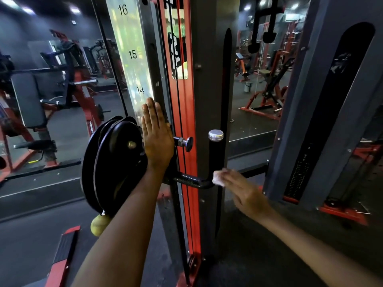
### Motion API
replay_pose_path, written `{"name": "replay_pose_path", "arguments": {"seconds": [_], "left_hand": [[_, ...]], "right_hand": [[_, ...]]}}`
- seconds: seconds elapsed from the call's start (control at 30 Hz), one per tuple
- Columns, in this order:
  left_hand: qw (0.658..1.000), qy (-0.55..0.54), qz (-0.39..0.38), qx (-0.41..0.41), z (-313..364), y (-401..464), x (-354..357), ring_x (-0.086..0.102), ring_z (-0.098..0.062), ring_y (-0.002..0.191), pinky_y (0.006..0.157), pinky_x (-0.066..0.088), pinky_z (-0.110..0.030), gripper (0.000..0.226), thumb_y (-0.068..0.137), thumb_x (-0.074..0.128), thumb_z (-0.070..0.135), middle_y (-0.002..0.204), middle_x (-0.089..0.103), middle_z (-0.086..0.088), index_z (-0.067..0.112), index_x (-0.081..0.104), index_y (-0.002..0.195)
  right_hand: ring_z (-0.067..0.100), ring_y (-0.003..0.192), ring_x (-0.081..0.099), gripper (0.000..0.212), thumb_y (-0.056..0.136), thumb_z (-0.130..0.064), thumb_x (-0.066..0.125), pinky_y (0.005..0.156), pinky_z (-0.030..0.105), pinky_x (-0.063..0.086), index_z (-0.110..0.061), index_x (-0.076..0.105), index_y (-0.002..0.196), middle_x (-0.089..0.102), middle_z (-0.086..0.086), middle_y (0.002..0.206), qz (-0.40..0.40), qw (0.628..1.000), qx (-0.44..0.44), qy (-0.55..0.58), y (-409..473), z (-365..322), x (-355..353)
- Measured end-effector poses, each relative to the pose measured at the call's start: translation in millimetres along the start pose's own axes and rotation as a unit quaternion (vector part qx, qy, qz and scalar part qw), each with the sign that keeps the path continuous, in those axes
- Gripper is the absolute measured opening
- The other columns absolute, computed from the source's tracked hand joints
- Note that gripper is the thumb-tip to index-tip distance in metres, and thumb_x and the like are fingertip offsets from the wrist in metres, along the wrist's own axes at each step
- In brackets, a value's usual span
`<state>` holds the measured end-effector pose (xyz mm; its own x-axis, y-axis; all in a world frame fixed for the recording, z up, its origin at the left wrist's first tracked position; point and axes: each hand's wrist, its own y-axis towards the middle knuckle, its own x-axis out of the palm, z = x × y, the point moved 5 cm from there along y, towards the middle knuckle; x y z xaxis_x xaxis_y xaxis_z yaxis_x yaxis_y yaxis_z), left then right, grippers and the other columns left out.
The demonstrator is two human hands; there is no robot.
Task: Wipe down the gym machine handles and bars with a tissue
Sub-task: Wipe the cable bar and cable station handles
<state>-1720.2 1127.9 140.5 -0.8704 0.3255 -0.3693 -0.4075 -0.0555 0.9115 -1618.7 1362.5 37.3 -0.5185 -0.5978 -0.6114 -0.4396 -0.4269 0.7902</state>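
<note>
Scene: A person stood at a cable machine in a dim gym, both arms reaching toward its red-and-grey upright (184,121).

Left hand: The left hand (156,135) lay flat, fingers straight, palm pressed against the numbered chrome rail (132,54) just below the mark 14, gripping nothing.

Right hand: The right hand (246,191) was blurred; its fingers looked extended rather than curled, with the tissue (218,179) at the fingertips. Whether it was pinched or merely pressed I could not tell.

Task's thing: The white tissue sat against the bend of the black L-shaped handle (207,177), where the horizontal bar meets the upright post with its silver cap (216,135).

Progress: The wipe appeared to be under way at the handle's elbow. No sheen or streak told which parts were already clean, so I judged the post, the bar toward the black pulley wheel (116,162) and the adjustment knob (185,142) as likely still to do.

Other bars: The hanging rope attachment (262,32) above and the machines beyond were out of reach from here.

Containers: One small pale bucket (247,86) stood on the floor far back, its contents too distant to make out. No tissue box or bin was in view.

Also nearby: A yellow-green ball (99,225) hung under the pulley.
</note>
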Motion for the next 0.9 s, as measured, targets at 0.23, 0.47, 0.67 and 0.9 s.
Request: {"name": "replay_pose_path", "arguments": {"seconds": [0.23, 0.47, 0.67, 0.9], "left_hand": [[1.000, -0.005, -0.012, -0.005, 1.2, 0.6, -2.1, 0.008, -0.037, 0.148, 0.121, 0.014, -0.045, 0.059, 0.104, 0.031, 0.017, 0.159, 0.011, -0.023, 0.004, 0.001, 0.152], [1.000, 0.004, -0.014, -0.008, 1.2, -0.1, -1.2, 0.009, -0.037, 0.148, 0.121, 0.017, -0.046, 0.059, 0.104, 0.031, 0.016, 0.159, 0.011, -0.023, 0.004, -0.001, 0.152], [1.000, 0.006, -0.022, -0.015, -0.1, 0.9, -1.8, 0.009, -0.036, 0.148, 0.120, 0.018, -0.046, 0.060, 0.104, 0.033, 0.016, 0.159, 0.011, -0.022, 0.005, -0.001, 0.152], [1.000, -0.005, -0.024, -0.012, 0.5, 1.0, -2.2, 0.010, -0.038, 0.148, 0.120, 0.021, -0.048, 0.055, 0.105, 0.024, 0.020, 0.159, 0.012, -0.024, 0.002, 0.001, 0.152]], "right_hand": [[0.015, 0.124, 0.050, 0.054, 0.092, 0.004, 0.040, 0.098, 0.014, 0.043, -0.011, 0.032, 0.144, 0.044, 0.010, 0.143, 0.171, 0.934, 0.281, 0.143, 53.2, -15.3, 5.9], [0.008, 0.077, 0.062, 0.028, 0.095, -0.005, 0.050, 0.063, 0.010, 0.045, -0.017, 0.061, 0.118, 0.064, -0.005, 0.088, 0.099, 0.830, 0.489, 0.249, 13.6, 6.3, 21.9], [0.011, 0.070, 0.053, 0.036, 0.096, -0.001, 0.034, 0.063, 0.022, 0.040, -0.016, 0.067, 0.099, 0.063, 0.002, 0.078, 0.035, 0.752, 0.448, 0.482, 86.1, 35.6, 12.2], [0.009, 0.056, 0.060, 0.044, 0.094, -0.003, 0.039, 0.056, 0.018, 0.041, -0.016, 0.071, 0.065, 0.067, 0.001, 0.060, -0.163, 0.761, 0.422, 0.464, 69.2, 25.9, 19.8]]}}
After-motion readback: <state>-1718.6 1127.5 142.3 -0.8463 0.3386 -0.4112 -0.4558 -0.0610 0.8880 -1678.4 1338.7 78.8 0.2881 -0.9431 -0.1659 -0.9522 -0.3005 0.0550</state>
